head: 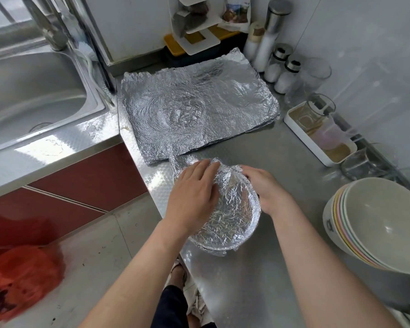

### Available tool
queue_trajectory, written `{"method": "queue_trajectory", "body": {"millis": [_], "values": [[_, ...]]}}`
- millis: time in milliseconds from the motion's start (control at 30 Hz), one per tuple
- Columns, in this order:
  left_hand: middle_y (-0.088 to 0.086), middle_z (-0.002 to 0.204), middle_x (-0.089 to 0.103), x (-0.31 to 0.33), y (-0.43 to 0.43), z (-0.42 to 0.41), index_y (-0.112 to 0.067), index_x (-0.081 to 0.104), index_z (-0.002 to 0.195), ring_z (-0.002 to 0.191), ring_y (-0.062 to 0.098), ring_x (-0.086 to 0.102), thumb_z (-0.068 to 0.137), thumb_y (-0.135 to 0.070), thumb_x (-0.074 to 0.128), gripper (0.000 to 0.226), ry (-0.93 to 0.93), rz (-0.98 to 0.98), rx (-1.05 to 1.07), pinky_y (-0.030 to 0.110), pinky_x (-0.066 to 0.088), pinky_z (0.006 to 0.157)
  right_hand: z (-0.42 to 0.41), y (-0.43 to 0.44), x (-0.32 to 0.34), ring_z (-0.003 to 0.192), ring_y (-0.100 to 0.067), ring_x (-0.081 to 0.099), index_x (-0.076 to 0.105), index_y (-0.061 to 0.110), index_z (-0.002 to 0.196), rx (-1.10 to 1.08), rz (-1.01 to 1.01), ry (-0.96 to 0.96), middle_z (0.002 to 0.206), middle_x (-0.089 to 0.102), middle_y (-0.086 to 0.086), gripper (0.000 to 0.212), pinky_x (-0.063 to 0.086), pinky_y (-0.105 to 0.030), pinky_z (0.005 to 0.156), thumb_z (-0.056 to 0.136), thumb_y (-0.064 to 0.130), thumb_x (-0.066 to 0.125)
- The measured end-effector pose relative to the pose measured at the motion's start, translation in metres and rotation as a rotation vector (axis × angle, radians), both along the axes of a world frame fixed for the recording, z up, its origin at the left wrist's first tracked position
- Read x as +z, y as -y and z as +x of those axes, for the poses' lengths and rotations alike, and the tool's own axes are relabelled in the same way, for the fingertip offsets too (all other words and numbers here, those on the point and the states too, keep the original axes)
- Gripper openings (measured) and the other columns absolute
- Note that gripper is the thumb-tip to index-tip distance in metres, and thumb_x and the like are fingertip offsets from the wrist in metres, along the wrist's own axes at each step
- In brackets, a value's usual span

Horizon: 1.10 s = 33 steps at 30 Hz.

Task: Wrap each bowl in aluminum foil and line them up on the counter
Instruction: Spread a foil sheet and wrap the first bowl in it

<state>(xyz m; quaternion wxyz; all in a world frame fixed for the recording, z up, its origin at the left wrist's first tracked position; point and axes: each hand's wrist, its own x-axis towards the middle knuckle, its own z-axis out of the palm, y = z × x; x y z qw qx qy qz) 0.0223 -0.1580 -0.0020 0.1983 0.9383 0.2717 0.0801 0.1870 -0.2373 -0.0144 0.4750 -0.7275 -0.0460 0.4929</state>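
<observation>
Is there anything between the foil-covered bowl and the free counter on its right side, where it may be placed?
Nothing visible does. The foil-covered bowl, with the left hand and right hand on it, has bare counter between it and the stack of bowls. The foil sheets lie behind it, outside that path.

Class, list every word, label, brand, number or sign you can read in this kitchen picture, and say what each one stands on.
No text here can be read.
Outermost bowl of the stack: a small dark mark on its side, too blurred to read.
Printed packet at the back: any lettering is too small to read.
Foil-wrapped bowl: no print visible.
</observation>
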Motion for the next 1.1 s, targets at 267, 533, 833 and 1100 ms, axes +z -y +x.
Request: {"method": "queue_trajectory", "body": {"millis": [267, 533, 833, 1100], "values": [[0.01, 0.136, 0.056, -0.001, 0.0, 0.006, -0.01, 0.051, 0.136, 0.123, 0.03, 0.052, 0.096, -0.032, 0.038, 0.047, 0.031, 0.014, -0.004, 0.043, 0.043, 0.102, -0.01, -0.004, 0.03, 0.134, -0.01, 0.037, 0.044, 0.009, 0.142, 0.222, 0.076, 0.2, 0.145, 0.044, 0.0, 0.052, 0.026, -0.018, 0.1, 0.101, 0.041, 0.037], [0.01, 0.138, 0.054, -0.008, -0.002, 0.007, -0.011, 0.051, 0.138, 0.127, 0.029, 0.049, 0.097, -0.03, 0.039, 0.046, 0.031, 0.034, -0.025, 0.045, 0.041, 0.105, -0.014, -0.002, 0.024, 0.122, -0.034, 0.051, 0.058, -0.003, 0.118, 0.45, 0.037, 0.341, 0.127, 0.057, -0.024, 0.06, 0.037, -0.045, 0.107, 0.099, 0.049, 0.035], [0.017, 0.146, 0.045, -0.002, 0.01, -0.018, -0.009, 0.05, 0.138, 0.138, 0.036, 0.037, 0.096, -0.026, 0.041, 0.046, 0.087, 0.046, 0.156, 0.053, 0.033, 0.112, -0.006, 0.003, 0.027, 0.127, 0.001, 0.035, 0.039, 0.019, 0.145, 0.387, 0.12, 0.383, 0.148, 0.04, 0.006, 0.054, 0.026, -0.019, 0.103, 0.097, 0.045, 0.042], [0.015, 0.151, 0.038, -0.016, 0.015, -0.016, -0.01, 0.047, 0.141, 0.141, 0.032, 0.031, 0.097, -0.021, 0.048, 0.046, 0.123, -0.036, 0.116, 0.043, 0.026, 0.118, -0.017, 0.003, 0.022, 0.127, -0.007, 0.047, 0.05, 0.023, 0.139, 0.431, 0.066, 0.528, 0.14, 0.051, 0.006, 0.039, 0.032, -0.014, 0.099, 0.1, 0.025, 0.049]]}}
